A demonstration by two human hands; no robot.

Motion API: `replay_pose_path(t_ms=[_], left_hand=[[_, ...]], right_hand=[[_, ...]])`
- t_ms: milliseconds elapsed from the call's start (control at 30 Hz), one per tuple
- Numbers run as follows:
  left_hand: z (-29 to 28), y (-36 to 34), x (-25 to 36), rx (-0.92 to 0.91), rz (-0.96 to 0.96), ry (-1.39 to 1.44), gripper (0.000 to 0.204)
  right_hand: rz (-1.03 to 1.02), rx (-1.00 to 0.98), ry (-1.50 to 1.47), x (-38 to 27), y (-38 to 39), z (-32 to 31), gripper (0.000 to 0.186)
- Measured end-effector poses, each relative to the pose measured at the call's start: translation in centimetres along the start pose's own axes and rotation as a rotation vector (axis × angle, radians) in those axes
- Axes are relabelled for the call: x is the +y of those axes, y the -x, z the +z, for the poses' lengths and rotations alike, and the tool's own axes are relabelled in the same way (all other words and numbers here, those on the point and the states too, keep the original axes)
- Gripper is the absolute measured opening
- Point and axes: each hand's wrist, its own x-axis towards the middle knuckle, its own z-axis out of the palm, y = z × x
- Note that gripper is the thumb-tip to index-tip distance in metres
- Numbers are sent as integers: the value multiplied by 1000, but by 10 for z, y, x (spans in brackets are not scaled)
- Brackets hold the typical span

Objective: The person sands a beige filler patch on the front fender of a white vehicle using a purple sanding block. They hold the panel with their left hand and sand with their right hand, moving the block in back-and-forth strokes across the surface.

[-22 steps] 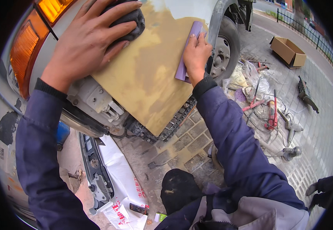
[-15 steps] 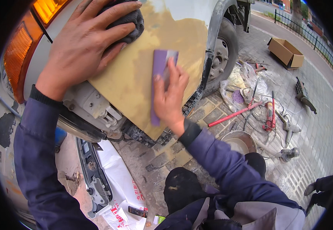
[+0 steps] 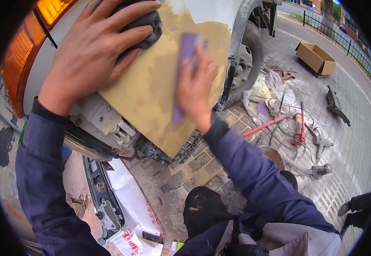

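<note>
My left hand point(image 3: 91, 55) is curled over a dark grey cloth point(image 3: 145, 36) at the top left of a vehicle panel point(image 3: 138, 106) coated in uneven tan filler, beside the orange lamps point(image 3: 17, 59). My right hand point(image 3: 198, 85) grips a long purple sanding block point(image 3: 181, 85) lying on the middle of that panel, slightly blurred. Below the panel, a bare bracket point(image 3: 108, 119) and a dark, rough lower edge show.
Right of the wheel point(image 3: 247, 64) lie red tools point(image 3: 298, 132), plastic bags, hoses, a metal pot point(image 3: 273, 153) and a cardboard box point(image 3: 315, 59). A dark trim part point(image 3: 102, 192) rests on white sacking at lower left. Someone's legs and shoe point(image 3: 356, 209) stand at the right edge.
My right hand swept the purple block left and down from the panel's right side, then back up a little. My left hand stays nearly where it was.
</note>
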Motion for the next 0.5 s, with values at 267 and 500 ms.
replay_pose_path(t_ms=[267, 500], left_hand=[[1, 3, 0, 18, -3, -47, 22], [-1, -7, 12, -32, -60, -99, 23]], right_hand=[[76, 11, 36, 1, -8, 7, 54], [235, -12, 65, 39, -37, 0, 53]])
